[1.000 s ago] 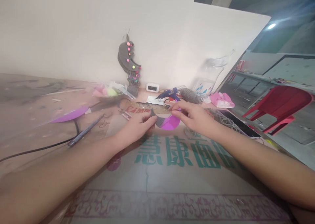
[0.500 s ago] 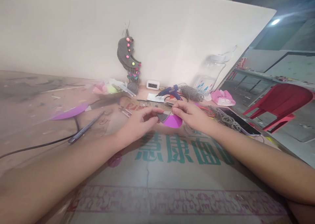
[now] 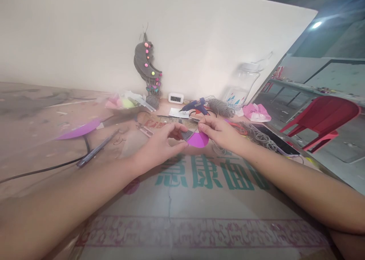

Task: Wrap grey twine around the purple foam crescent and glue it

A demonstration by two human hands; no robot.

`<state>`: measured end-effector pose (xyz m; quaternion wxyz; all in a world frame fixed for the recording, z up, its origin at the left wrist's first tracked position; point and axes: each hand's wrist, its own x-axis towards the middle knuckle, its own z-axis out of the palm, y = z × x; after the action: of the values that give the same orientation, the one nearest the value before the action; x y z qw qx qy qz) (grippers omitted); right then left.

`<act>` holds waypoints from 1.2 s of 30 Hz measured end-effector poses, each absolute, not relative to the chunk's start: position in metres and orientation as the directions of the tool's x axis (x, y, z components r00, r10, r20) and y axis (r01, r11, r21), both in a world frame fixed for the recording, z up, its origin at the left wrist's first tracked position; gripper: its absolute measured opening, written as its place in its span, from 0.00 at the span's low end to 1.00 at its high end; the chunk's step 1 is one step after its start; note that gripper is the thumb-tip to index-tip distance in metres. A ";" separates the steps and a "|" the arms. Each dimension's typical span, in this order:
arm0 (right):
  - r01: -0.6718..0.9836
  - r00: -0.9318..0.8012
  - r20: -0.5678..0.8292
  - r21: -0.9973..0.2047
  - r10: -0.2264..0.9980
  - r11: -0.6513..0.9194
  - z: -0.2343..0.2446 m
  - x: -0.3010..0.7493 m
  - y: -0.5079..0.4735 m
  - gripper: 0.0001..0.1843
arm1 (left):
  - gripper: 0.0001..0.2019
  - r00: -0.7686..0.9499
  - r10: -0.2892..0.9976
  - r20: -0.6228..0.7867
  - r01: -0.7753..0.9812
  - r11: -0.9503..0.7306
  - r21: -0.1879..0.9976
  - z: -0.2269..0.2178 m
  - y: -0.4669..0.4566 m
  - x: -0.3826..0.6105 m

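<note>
A small purple piece (image 3: 199,140), apparently card, hangs between my hands, its left part wrapped in grey yarn (image 3: 187,134). My left hand (image 3: 172,140) grips it by the wrapped end, thumb below and fingers above. With thumb and forefinger pinched together, my right hand (image 3: 212,128) holds a strand of the grey yarn at the upper right of the piece. The finger pads of both hands are partly hidden.
Behind my hands lie a blue glue gun (image 3: 196,106), a grey yarn ball (image 3: 221,107) and a white clock (image 3: 176,98). A moon-shaped decoration (image 3: 142,60) hangs on the wall. To the right are loose yarn (image 3: 264,138) and a phone (image 3: 276,140); a pen (image 3: 98,149) lies left.
My left thumb has slid down and right along the lower edge of the purple piece, widening its gap from the fingers. The right hand keeps its pinch; the whole view has shifted slightly.
</note>
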<state>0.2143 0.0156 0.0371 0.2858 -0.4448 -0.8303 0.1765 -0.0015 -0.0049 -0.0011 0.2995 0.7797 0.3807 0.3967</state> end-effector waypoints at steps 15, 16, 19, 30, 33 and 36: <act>0.633 -0.448 0.301 -0.558 0.842 0.536 0.037 0.215 0.015 0.12 | 0.14 0.388 0.845 0.369 0.355 -0.506 0.786 -0.002 -0.005 -0.002; 0.629 -0.449 0.304 -0.560 0.840 0.539 0.037 0.215 0.015 0.12 | 0.14 0.388 0.844 0.371 0.353 -0.508 0.785 -0.002 -0.005 -0.002; 0.620 -0.433 0.331 -0.566 0.838 0.543 0.036 0.215 0.015 0.11 | 0.13 0.393 0.839 0.377 0.348 -0.515 0.784 -0.002 -0.005 -0.002; 0.629 -0.541 0.337 -0.445 0.770 0.637 0.060 0.227 0.007 0.15 | 0.13 0.400 0.843 0.360 0.337 -0.500 0.798 -0.001 -0.004 -0.003; 0.640 -0.570 0.346 -0.381 0.745 0.667 0.062 0.230 0.007 0.14 | 0.13 0.396 0.847 0.354 0.340 -0.493 0.801 -0.001 -0.004 -0.003; 0.617 -0.627 0.363 -0.308 0.689 0.724 0.060 0.231 0.008 0.19 | 0.13 0.393 0.849 0.353 0.348 -0.492 0.798 0.001 -0.004 -0.002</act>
<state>0.2309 0.0078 0.0605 0.2332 -0.3633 -0.8987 0.0772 -0.0025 -0.0045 0.0007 0.3207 0.7706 0.3885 0.3904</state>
